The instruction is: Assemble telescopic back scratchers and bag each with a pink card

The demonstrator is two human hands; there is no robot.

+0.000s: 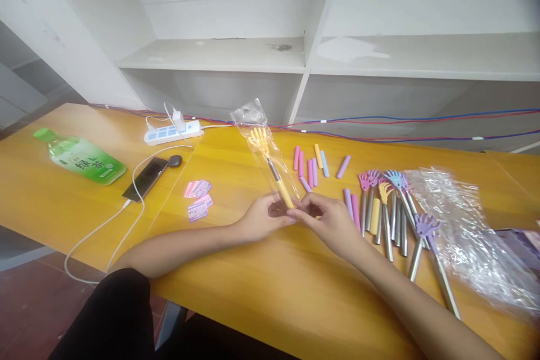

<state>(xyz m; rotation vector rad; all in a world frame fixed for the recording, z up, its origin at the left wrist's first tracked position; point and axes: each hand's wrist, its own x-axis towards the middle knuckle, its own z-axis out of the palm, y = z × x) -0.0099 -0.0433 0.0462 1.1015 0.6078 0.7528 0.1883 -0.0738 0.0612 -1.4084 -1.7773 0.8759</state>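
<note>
A yellow back scratcher with a hand-shaped head, metal rod and yellow grip sits inside a clear plastic bag. It is held up tilted above the table, its head pointing away from me. My left hand is closed, pinching the lower end of the bagged back scratcher. From the other side my right hand is closed on the same end, its thumb meeting the left fingertips. To the right of my right hand lies a pile of unbagged back scratchers with metal rods and coloured heads.
Loose coloured foam-like tubes lie beyond my hands. Clear plastic bags are heaped at the right. Small printed cards, a phone with a white cable, a green-capped bottle and a power strip occupy the left. White shelves stand behind.
</note>
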